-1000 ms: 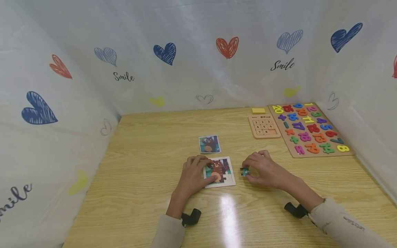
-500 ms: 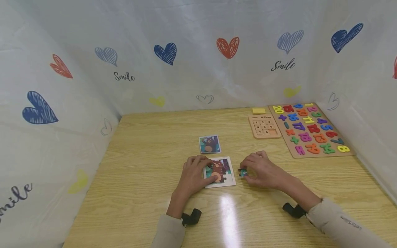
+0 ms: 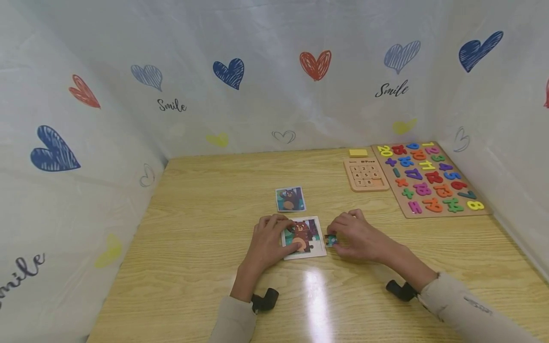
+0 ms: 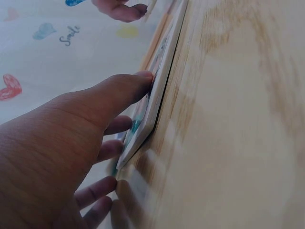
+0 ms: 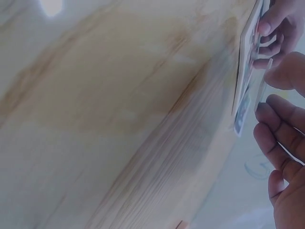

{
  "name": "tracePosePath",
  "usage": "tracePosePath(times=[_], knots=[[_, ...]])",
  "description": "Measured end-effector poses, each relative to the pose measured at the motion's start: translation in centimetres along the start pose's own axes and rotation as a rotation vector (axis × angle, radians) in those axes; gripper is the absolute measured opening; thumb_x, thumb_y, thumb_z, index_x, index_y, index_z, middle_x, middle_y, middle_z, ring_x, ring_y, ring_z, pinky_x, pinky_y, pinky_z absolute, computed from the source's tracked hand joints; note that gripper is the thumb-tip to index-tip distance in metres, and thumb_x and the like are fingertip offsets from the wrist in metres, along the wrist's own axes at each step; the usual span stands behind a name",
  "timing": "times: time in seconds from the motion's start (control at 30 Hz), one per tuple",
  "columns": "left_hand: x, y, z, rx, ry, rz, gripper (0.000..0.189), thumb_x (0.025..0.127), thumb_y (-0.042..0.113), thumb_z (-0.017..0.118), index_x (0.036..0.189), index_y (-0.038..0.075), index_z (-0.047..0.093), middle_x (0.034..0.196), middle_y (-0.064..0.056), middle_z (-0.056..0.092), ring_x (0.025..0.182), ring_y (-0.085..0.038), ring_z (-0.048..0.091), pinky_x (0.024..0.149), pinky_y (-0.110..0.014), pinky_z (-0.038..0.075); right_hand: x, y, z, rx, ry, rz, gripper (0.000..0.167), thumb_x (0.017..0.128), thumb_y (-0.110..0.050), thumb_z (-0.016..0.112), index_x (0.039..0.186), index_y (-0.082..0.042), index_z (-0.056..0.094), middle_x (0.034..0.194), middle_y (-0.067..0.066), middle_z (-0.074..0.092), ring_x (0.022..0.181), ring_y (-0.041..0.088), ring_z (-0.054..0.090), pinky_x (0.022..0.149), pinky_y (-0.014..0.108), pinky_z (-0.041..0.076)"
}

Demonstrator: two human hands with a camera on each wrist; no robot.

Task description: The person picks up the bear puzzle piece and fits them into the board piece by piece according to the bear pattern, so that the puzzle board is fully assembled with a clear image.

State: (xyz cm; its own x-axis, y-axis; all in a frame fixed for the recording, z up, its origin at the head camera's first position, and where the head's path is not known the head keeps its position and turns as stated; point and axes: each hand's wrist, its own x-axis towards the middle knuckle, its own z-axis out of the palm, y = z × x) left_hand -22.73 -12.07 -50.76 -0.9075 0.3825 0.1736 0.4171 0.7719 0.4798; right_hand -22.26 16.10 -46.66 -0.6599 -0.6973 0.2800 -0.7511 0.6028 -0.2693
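Note:
A white-framed jigsaw puzzle [image 3: 317,224] of a brown bear lies on the table, with a bare white gap at its lower right. My left hand [image 3: 268,243] rests on its left side, thumb and index fingertip pressing the picture. In the left wrist view, the thumb [image 4: 128,88] lies along the board and the other fingers spread past its far edge. My right hand [image 3: 362,238] pinches a teal puzzle piece [image 3: 330,240] by its right side, just at the frame's right edge. The right wrist view shows this puzzle piece [image 5: 260,93] edge-on between thumb and fingertips.
Behind the puzzle lies a picture card [image 3: 290,199] of the same bear. Farther back on the right are a wooden number slide puzzle [image 3: 365,175], a yellow block [image 3: 358,153] and a board of colourful numbers [image 3: 429,181]. A heart-printed curtain [image 3: 257,109] encloses the table.
My right hand has moved left with the puzzle piece, bringing it from beside the puzzle up to its right edge. The left hand and the puzzle have stayed in place.

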Motion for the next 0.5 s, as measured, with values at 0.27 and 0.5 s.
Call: tracePosePath(times=[0.27, 0.5], knots=[[-0.01, 0.01, 0.0, 0.004, 0.001, 0.001, 0.055, 0.084, 0.054, 0.075, 0.127, 0.021, 0.067, 0.131, 0.001, 0.054, 0.125, -0.029, 0.041, 0.105, -0.055, 0.034, 0.44, -0.33, 0.19, 0.004, -0.016, -0.012, 0.023, 0.08, -0.018, 0.078, 0.102, -0.012, 0.07, 0.099, -0.005, 0.066, 0.094, 0.013, 0.058, 0.087, 0.045, 0.031], [0.03, -0.06, 0.02, 0.006, 0.0, 0.011, 0.054, 0.085, 0.055, 0.074, 0.127, 0.022, 0.067, 0.132, 0.0, 0.053, 0.126, -0.03, 0.042, 0.103, -0.054, 0.035, 0.69, -0.56, 0.5, 0.009, -0.027, -0.007, 0.024, 0.08, -0.019, 0.079, 0.102, -0.013, 0.07, 0.099, -0.006, 0.065, 0.093, 0.012, 0.056, 0.087, 0.043, 0.03]])
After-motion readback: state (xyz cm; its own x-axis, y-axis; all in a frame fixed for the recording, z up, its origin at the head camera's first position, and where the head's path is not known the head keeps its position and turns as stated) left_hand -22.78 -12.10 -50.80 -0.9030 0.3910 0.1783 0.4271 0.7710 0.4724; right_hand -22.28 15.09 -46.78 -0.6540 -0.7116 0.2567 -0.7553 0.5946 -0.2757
